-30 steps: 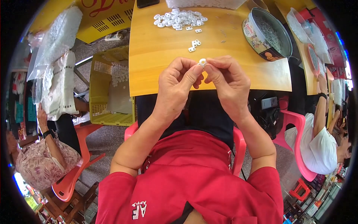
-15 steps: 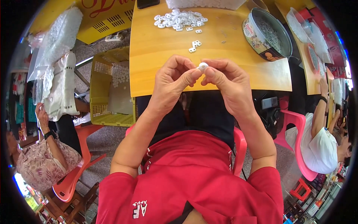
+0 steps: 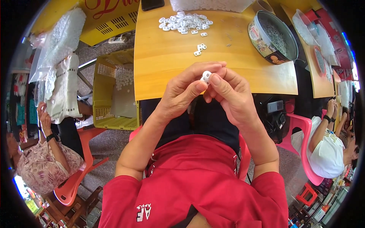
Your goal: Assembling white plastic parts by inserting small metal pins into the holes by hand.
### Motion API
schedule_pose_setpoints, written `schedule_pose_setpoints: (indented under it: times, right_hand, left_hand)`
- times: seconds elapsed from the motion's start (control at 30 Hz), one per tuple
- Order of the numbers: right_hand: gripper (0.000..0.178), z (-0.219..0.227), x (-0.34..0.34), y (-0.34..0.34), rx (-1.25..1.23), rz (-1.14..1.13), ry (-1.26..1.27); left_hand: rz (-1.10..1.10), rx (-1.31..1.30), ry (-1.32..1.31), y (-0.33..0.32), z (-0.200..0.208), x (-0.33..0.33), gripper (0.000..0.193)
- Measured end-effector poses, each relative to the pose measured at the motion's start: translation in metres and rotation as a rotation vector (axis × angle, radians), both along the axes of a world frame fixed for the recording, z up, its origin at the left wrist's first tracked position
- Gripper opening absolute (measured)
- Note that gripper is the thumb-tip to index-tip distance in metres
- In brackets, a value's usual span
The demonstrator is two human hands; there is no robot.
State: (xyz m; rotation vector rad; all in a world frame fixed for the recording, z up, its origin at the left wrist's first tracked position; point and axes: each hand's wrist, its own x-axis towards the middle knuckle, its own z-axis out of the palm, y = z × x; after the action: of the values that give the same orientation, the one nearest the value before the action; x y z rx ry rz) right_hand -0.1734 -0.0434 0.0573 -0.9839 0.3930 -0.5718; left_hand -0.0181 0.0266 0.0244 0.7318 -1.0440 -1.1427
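Observation:
Just past the table's front edge, a small white oval plastic piece (image 3: 206, 75) with dark holes is pinched between my two hands. My left hand (image 3: 183, 89) is closed, its thumb at the lower side of the piece and its fingers stretched behind. My right hand (image 3: 234, 93) is closed too, thumb pressed to the right side of the piece, with its other fingers partly hidden behind. A few similar two-hole white pieces (image 3: 200, 49) lie beyond my hands on the wooden table (image 3: 159, 64). Farther back is a loose heap of them (image 3: 184, 22).
A round tin (image 3: 262, 41) with many small metal parts stands at the table's right. Tiny bits lie left of it. A clear bag of white pieces (image 3: 211, 4) sits at the back. A yellow crate (image 3: 102, 110) is at the left; people sit on both sides.
The white piece has turned so its dark holes show, and it has come slightly nearer to me. My left fingers have straightened behind it. The person at right has shifted their arms.

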Motion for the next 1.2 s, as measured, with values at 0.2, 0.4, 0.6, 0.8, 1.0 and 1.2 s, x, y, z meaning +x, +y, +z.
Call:
schedule_pose_setpoints:
  times: [0.2,0.4,0.6,0.8,1.0,1.2]
  right_hand:
    - [0.02,0.001,0.003,0.015,0.052,-0.08,-0.042]
    - [0.021,0.007,0.004,0.018,0.022,-0.071,-0.043]
    - [0.023,0.006,0.004,0.018,0.013,-0.046,-0.047]
    - [0.022,0.001,0.013,0.022,0.031,-0.071,-0.06]
    - [0.019,0.005,0.029,0.004,-0.013,-0.118,0.03]
    - [0.035,0.03,0.096,0.001,-0.481,-0.019,0.138]
  left_hand:
    - [0.041,-0.081,-0.026,0.003,-0.001,-0.004,0.042]
    - [0.08,-0.119,-0.041,0.005,0.004,-0.003,0.039]
    - [0.101,-0.172,-0.051,0.002,0.001,-0.001,0.037]
    - [0.055,-0.104,0.028,0.008,-0.004,0.005,0.034]
    - [0.117,0.03,0.343,0.01,-0.023,-0.007,0.052]
    - [0.274,0.026,0.544,0.009,-0.023,-0.001,0.052]
